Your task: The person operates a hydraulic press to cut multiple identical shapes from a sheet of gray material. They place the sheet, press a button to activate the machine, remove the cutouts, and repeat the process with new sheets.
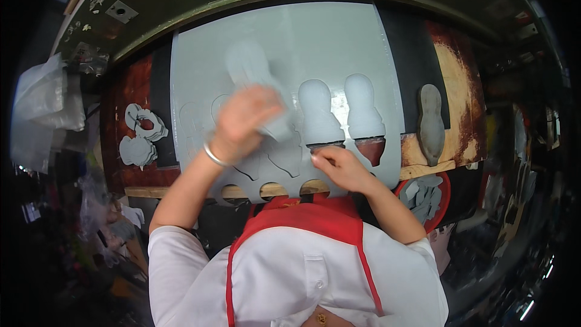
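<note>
Left hand (245, 122), blurred, fingers closed on a cut sole-shaped piece (251, 69) lifting off the grey sheet (284, 30). Right hand (342, 166) presses fingertips together on the sheet's near edge; freeing the piece likely calls for steady hold-down

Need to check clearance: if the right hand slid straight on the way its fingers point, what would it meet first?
The right hand points left along the grey sheet, fingers pressing it. First in line, probably, is the blurred left hand lifting a cut-out piece; depth unclear.

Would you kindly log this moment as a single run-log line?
left hand: lifting grey sole-shaped cutout | right hand: pressing grey sheet near edge | pile of cutouts at left
</note>
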